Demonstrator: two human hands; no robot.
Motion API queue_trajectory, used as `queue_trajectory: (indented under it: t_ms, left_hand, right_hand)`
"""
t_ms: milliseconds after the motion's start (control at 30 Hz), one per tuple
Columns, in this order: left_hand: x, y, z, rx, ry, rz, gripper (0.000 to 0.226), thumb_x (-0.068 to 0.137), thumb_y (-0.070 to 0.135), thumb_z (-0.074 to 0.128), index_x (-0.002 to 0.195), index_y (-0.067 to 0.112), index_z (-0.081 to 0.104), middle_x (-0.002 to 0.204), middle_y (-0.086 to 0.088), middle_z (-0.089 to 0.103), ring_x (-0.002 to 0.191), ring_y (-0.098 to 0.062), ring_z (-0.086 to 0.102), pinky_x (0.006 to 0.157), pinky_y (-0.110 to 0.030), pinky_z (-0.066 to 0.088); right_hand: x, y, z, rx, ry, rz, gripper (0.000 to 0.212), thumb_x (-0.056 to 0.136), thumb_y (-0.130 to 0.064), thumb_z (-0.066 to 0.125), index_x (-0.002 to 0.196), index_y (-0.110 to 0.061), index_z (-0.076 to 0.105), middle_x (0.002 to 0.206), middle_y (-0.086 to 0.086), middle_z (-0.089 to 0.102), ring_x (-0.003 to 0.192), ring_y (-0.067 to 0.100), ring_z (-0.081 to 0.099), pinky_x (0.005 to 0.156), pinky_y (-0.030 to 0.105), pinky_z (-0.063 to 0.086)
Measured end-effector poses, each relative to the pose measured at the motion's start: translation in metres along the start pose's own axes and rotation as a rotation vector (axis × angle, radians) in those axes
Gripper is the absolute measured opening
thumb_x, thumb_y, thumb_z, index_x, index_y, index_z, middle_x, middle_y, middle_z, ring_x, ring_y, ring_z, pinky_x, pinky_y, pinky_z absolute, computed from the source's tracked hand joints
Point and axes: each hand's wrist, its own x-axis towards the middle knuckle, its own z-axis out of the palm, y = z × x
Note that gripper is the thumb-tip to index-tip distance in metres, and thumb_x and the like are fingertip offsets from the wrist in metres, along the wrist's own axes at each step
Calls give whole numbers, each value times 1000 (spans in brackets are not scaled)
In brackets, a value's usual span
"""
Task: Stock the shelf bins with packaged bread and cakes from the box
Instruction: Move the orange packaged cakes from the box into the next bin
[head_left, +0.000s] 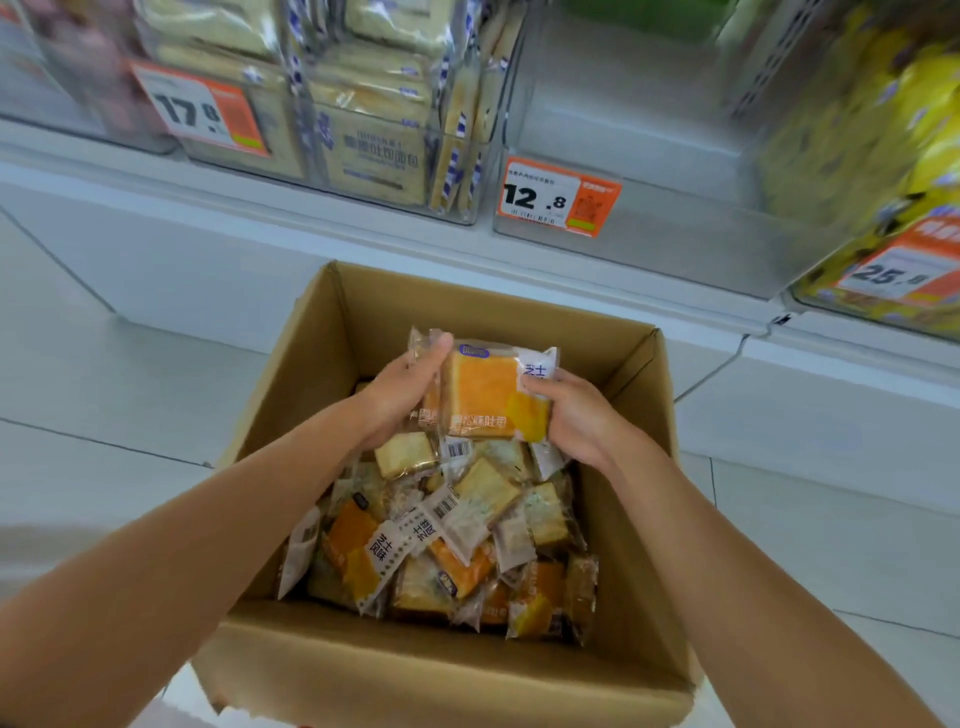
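Over the brown cardboard box (467, 670), my left hand (410, 397) and right hand (574, 418) clasp orange film-wrapped bread packets (491, 397) by their sides; light, soft, slippery, I judge.

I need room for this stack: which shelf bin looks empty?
The middle bin, tagged 12.8: only its bare floor shows. The bin left of it holds toast packets, the right bin yellow packets.
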Motion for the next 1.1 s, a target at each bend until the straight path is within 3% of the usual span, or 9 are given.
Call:
queue_trajectory:
  t_ms: [100,200,333,433,567,700,867,1033,1100]
  left_hand:
    - [-12,27,9,25,-117,11,90,55,83,68,124,24,61,117,-9,71,113,-34,65,101,-58,46]
    - [-19,50,9,113,-86,92,61,71,52,76,121,20,64,104,-5,76,103,-28,70,99,-54,49]
    - [-27,96,12,97,-108,192,29,94,27,63,119,13,61,82,-1,74,64,-9,71,54,-23,57]
    - [-30,144,19,276,-5,386,12,93,32,65,99,23,62,87,6,71,64,1,69,60,-16,56]
    - [-21,208,9,426,207,651,40,88,63,56,86,22,61,70,10,62,63,-9,59,65,-29,47]
    - [23,256,-12,537,443,771,34,93,47,59,111,19,63,94,6,60,89,-13,59,82,-31,49]
    - [82,278,-15,563,350,713,48,92,31,66,134,13,53,88,5,61,91,-6,57,85,-17,42]
    - [104,274,-24,557,335,800,46,92,34,64,135,19,55,92,15,59,83,13,52,77,1,33]
    - [107,270,-24,528,334,840,40,92,30,64,130,19,58,88,14,58,75,13,55,69,4,35]
  right_hand:
    - [-8,-12,9,-81,35,-39,37,94,-11,61,129,-5,51,121,20,65,102,33,66,92,57,51]
    - [-23,-33,11,-90,-22,-85,46,90,-20,66,132,-9,50,123,17,65,107,32,66,90,49,54]
    - [-46,-76,13,-90,-171,-136,52,83,-22,69,132,-10,55,124,16,66,115,32,63,95,44,51]
    - [-59,-119,24,-91,-155,-238,53,77,-13,71,128,-6,58,118,17,69,105,31,68,82,39,58]
    - [-65,-187,21,-82,55,-362,34,80,-4,70,113,0,64,97,16,72,74,23,73,58,32,59]
    - [-49,-247,-6,-27,124,-410,11,88,-14,63,98,-13,67,87,6,74,63,17,71,47,23,53]
    - [32,-293,-18,-104,215,-389,9,87,-13,67,94,-15,64,79,4,74,59,15,70,47,25,55]
    - [134,-305,-12,-347,299,-459,68,61,-12,89,122,-10,59,107,12,72,92,28,72,70,40,61]
    - [171,-312,-28,-581,369,-553,80,53,-43,93,121,-17,59,109,7,71,104,29,68,85,43,58]
